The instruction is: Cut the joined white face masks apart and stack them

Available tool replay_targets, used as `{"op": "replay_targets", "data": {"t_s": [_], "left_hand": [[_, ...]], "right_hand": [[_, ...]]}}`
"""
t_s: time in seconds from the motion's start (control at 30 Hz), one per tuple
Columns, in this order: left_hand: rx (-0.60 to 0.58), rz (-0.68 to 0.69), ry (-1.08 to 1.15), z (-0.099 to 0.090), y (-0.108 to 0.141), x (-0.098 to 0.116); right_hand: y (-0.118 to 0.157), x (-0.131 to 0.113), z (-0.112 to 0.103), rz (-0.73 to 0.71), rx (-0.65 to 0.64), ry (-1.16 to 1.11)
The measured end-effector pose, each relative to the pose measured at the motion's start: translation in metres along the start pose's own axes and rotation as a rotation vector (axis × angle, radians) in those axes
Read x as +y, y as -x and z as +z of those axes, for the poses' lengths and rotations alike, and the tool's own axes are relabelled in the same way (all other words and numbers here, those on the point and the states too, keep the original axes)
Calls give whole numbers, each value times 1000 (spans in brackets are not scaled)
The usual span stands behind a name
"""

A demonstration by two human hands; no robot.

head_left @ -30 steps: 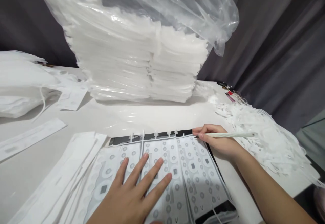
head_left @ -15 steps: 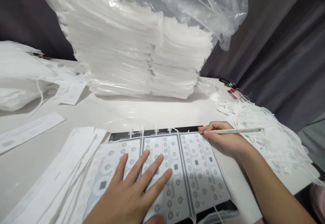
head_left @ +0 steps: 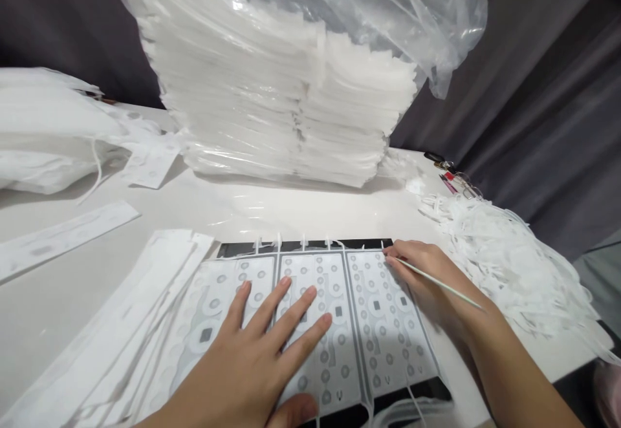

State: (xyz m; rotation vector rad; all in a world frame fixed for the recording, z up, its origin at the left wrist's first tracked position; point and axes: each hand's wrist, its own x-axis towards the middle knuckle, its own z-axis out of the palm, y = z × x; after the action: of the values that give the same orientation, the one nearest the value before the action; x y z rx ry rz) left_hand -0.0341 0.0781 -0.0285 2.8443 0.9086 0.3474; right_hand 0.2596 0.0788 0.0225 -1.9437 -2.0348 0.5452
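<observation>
My left hand [head_left: 266, 344] lies flat with fingers spread on a white sheet [head_left: 388, 334] printed with grey rings, small dark squares and curved shapes. Dark lines divide the sheet into panels, and black strips [head_left: 371, 244] show along its far and near edges. At the sheet's far right corner, my right hand [head_left: 417, 266] is closed around a slim, pale stick-like tool [head_left: 441, 282]. Its rear end slants back over the wrist. The fingers hide the tip. Short white tabs [head_left: 303, 242] stand up along the far edge.
Long white strips [head_left: 126, 311] lie in a stack left of the sheet. Behind it stands a tall pile of white sheets [head_left: 272, 105] in clear plastic. A tangled heap of white scraps [head_left: 514, 260] is at the right, with scissors [head_left: 470, 190] beyond. A white bundle [head_left: 43, 130] sits far left.
The tool in my right hand has swung from nearly level to slanting down towards my wrist. My left hand stays flat on the sheet. The whole view has shifted slightly.
</observation>
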Motion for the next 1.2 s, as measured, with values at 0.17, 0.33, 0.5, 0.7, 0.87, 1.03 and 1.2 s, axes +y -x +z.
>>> {"op": "replay_targets", "data": {"t_s": [0.17,0.33,0.5,0.7,0.87,1.03,1.2], "left_hand": [[-7,11,-23,-1,0,0],[-18,14,-33,0,0,0],[-27,12,-13,-1,0,0],[-24,4,-5,-1,1,1],[-29,-2,-4,-2,2,2],[-63,-3,-19,-3,1,2],[-72,-7,-22,-4,1,2]], "right_hand": [[-2,7,-1,85,190,50],[-12,8,21,135,291,-560],[-20,2,41,129,91,-635],[-22,8,41,164,86,-631],[-22,8,41,163,82,-632],[-22,11,43,143,92,-591],[-19,4,41,-21,106,-380]]}}
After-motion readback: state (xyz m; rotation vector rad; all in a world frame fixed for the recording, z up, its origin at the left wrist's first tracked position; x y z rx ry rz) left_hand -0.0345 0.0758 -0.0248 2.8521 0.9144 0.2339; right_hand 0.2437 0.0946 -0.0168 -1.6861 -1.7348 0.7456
